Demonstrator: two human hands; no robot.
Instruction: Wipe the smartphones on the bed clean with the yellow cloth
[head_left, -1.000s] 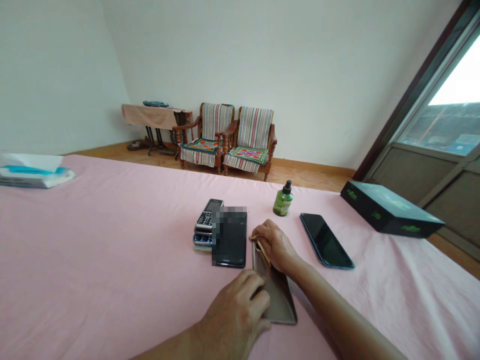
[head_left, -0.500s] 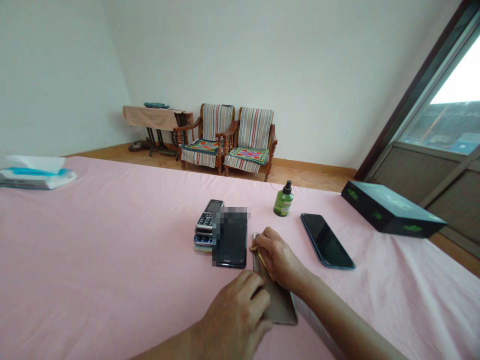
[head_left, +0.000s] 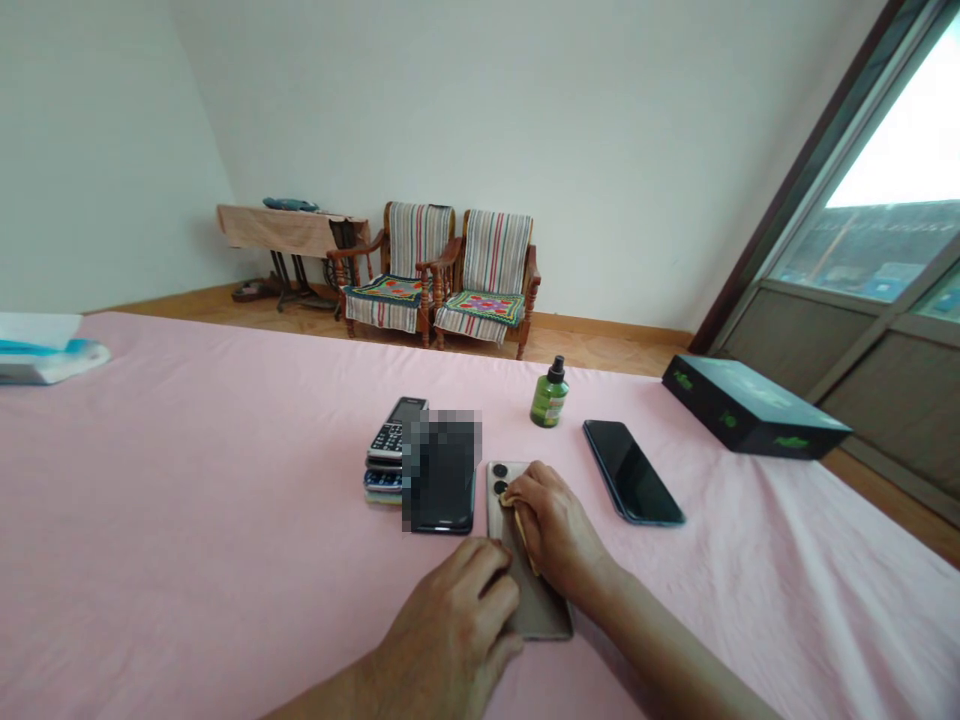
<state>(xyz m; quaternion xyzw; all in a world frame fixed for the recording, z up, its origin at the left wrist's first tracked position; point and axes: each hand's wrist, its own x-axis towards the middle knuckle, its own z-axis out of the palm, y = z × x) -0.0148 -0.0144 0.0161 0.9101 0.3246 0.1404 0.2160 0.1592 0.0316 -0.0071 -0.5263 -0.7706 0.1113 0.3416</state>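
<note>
A gold-grey smartphone lies back up on the pink cloth, two round camera lenses showing near its far end. Curled fingers of my left hand grip its left edge and steady it. In my closed right hand is a small tan cloth, pressed against the phone's back just below the lenses; most of the cloth is hidden under the fingers. Left of this phone lies a black smartphone, partly blurred out, beside stacked keypad phones. Another dark smartphone rests screen up to the right.
Behind the phones stands a green spray bottle with a black top. A black box sits at the far right of the pink-covered surface. A tissue pack is at the far left. Two wooden armchairs stand beyond.
My right hand with the cloth has shifted slightly toward me on the phone, uncovering its camera lenses. My left hand keeps its grip. The whole view has turned a little to the right.
</note>
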